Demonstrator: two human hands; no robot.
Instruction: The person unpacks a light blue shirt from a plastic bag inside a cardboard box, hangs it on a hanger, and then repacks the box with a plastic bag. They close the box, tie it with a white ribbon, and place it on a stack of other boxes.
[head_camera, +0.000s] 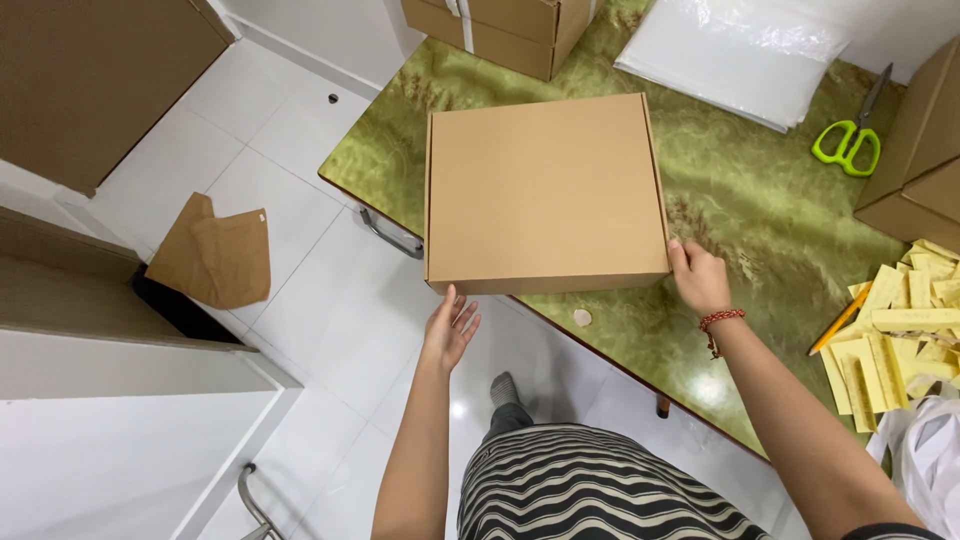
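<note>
- far left: folded piece of brown cardboard (213, 255) lying flat on the white tiled floor (330, 300), well apart from both hands
- left hand (449, 330) reaching up from below, palm up, fingers spread and loose; fingertips sitting just under the near-left corner of the flat brown box (545, 190); gripping nothing; contact with the box edge hard to tell
- flat brown box lying closed on the green marbled table (740, 190), its near-left corner overhanging the table edge; sitting between the two hands, above both in view
- right hand (698, 277) pressing against the box's near-right corner, fingers curled on the edge; red bracelet (721, 321) on that wrist
- far right: green-handled scissors (848, 145) beyond the hand; yellow paper strips (900, 340) piling near the forearm
</note>
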